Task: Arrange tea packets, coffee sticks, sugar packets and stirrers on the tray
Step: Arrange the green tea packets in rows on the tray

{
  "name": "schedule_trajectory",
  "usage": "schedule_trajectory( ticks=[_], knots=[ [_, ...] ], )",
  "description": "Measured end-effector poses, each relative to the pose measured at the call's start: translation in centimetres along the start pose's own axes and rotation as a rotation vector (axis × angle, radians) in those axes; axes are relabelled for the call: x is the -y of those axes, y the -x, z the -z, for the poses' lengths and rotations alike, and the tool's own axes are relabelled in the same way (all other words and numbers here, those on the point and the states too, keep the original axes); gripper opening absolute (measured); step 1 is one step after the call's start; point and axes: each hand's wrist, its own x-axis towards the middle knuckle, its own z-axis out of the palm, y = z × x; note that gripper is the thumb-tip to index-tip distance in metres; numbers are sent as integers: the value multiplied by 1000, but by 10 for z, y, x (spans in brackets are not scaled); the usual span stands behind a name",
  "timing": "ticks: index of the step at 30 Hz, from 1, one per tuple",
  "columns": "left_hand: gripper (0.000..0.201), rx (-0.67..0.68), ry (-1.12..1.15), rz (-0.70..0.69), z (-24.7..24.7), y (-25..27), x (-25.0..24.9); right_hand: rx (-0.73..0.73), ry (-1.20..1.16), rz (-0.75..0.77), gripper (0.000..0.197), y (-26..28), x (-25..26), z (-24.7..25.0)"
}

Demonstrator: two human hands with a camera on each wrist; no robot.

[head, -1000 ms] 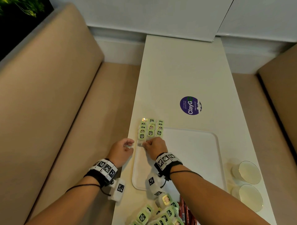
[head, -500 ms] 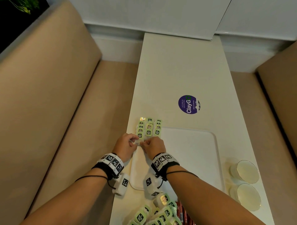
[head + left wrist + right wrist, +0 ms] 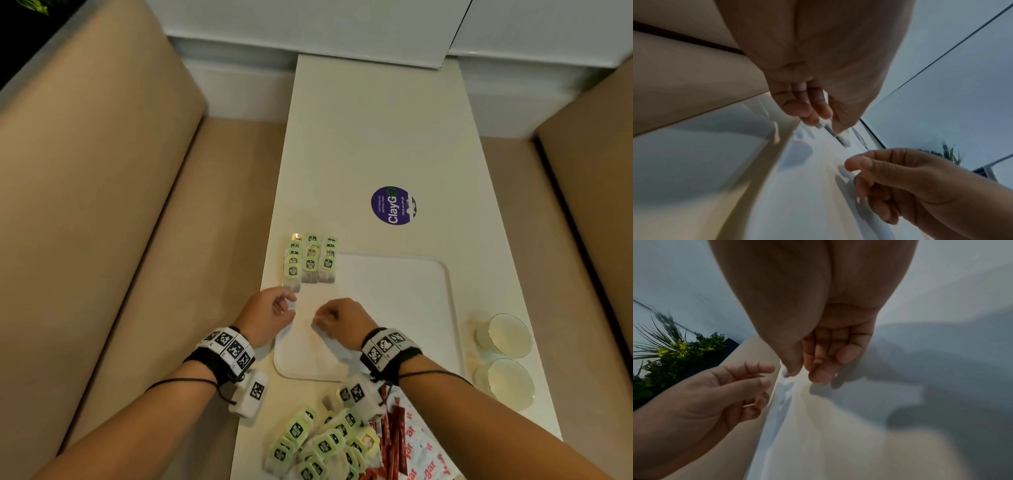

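The tray point(image 3: 394, 308) serves as the landmark. Three columns of arranged tea packets point(image 3: 310, 260) sit at the tray's far left corner, the farthest ones overhanging its far rim. A loose heap of tea packets point(image 3: 322, 442) lies on the table just nearer than the tray's near edge, with red coffee sticks point(image 3: 394, 428) and sugar packets point(image 3: 424, 448) at the heap's right. Two cups point(image 3: 507, 356) stand just off the tray's right edge.

The left hand point(image 3: 270, 315) hovers at the tray's left rim, fingers loosely curled; no object is visible in it. The right hand point(image 3: 339, 318) hovers over the tray's left portion, fingers likewise curled and apparently holding nothing.

Handling judgement: the packets are light, thin and pliable, and probably slide on the smooth tray. Each is best pinched at one edge and laid flat, overlapping the previous packet.

Limits of view: both wrist views are motion-blurred, so a thin item pinched between fingertips cannot be excluded. The heap and sugar packets are cut off by the frame edge. No stirrers can be identified
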Motion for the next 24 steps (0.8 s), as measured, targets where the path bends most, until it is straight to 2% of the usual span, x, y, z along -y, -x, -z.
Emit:
schedule_trajectory(
  ticks=[3,6,10,14,19,24],
  knots=[
    [11,214,1,-16,-5,23,0,49,2,12,19,30,-21,5],
    [5,371,-56,-27,-12,45,0,119,66,32,17,59,-37,6],
    [14,549,-201,-16,-22,66,-2,245,150,76,18,89,-47,3],
    [21,633,-305,-6,-26,78,-9,271,234,95,24,103,-47,-4],
    [39,691,-474,4,-32,90,-13,287,308,116,26,116,-44,-11],
    [32,705,-494,21,-36,99,-10,235,377,131,26,124,-43,-20]
  ],
)
